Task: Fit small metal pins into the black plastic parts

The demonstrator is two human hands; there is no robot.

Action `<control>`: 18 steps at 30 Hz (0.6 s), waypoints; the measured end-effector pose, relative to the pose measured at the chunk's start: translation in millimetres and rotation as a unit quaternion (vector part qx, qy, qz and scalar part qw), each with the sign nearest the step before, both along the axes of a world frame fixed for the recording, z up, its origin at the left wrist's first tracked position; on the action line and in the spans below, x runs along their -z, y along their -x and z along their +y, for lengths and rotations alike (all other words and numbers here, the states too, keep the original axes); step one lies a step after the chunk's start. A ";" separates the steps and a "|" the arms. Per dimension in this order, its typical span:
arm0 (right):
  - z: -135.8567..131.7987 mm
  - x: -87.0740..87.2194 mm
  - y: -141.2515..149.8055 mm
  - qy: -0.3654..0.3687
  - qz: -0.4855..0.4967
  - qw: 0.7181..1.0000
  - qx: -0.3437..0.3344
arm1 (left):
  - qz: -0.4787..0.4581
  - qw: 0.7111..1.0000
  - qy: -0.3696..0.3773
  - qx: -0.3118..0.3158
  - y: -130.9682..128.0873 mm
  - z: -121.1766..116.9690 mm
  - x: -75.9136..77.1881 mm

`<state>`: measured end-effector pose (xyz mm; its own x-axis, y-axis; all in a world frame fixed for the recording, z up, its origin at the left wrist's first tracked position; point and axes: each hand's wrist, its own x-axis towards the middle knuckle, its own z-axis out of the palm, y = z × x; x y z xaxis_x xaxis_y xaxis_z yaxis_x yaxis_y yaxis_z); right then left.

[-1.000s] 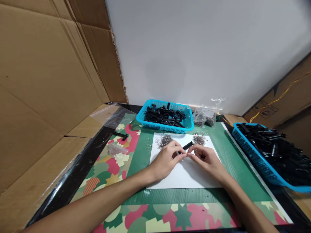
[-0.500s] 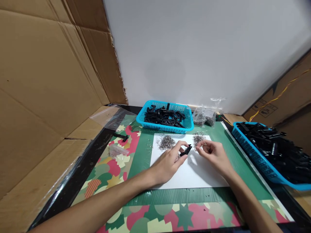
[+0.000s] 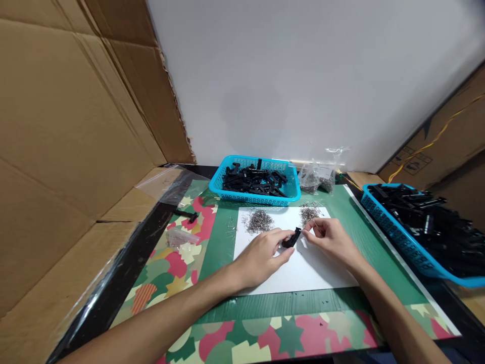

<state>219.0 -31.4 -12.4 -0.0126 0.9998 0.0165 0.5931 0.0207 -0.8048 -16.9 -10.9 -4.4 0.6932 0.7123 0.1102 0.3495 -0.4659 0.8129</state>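
My left hand (image 3: 263, 255) pinches a small black plastic part (image 3: 292, 237) over a white sheet (image 3: 299, 273) in the middle of the table. My right hand (image 3: 330, 239) is right beside it, fingers pinched together at the part's far end; whatever it holds is too small to see. Two piles of tiny metal pieces lie on the sheet: one at the back left (image 3: 258, 221), one at the back right (image 3: 309, 212) just beyond my right hand.
A blue basket (image 3: 220, 181) of black parts stands behind the sheet. A larger blue basket (image 3: 394, 232) full of black parts is at the right edge. Clear bags (image 3: 317, 177) of metal pieces lie at the back. Cardboard walls (image 3: 76, 126) close off the left. A loose black part (image 3: 187, 215) lies at left.
My hands came apart, the right going back to the right-hand metal pile, and have now closed together again on the black part, which has turned more upright.
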 end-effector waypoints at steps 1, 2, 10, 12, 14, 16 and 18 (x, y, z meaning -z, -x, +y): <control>0.0 -0.5 0.0 0.001 0.001 1.000 0.001 | 0.003 1.000 0.000 -0.001 -0.2 0.3 0.4; -0.1 -1.0 0.0 0.002 0.003 1.000 0.001 | 0.006 1.000 0.000 -0.001 -0.3 0.6 0.8; 0.6 1.3 1.9 -0.003 -0.022 1.000 0.008 | 0.014 1.000 -0.005 0.006 0.0 1.1 2.9; 0.6 3.3 2.6 -0.014 -0.031 0.999 0.012 | 0.020 1.000 -0.004 0.009 0.1 1.2 2.0; 0.2 4.8 3.3 -0.023 -0.037 0.999 0.017 | 0.025 1.000 -0.002 0.013 -0.1 1.2 0.8; -0.6 5.3 4.3 -0.030 -0.041 0.999 0.020 | 0.024 1.000 -0.001 0.016 -0.3 1.3 0.1; -1.8 5.1 5.5 -0.041 -0.045 0.998 0.024 | 0.021 1.000 -0.001 0.018 -0.3 1.3 0.2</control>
<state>213.5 -33.3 -17.5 0.0296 0.9946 0.0999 0.6650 0.0550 -0.7448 -16.6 -9.6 -4.6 0.7223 0.6867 0.0817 0.3670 -0.4808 0.7964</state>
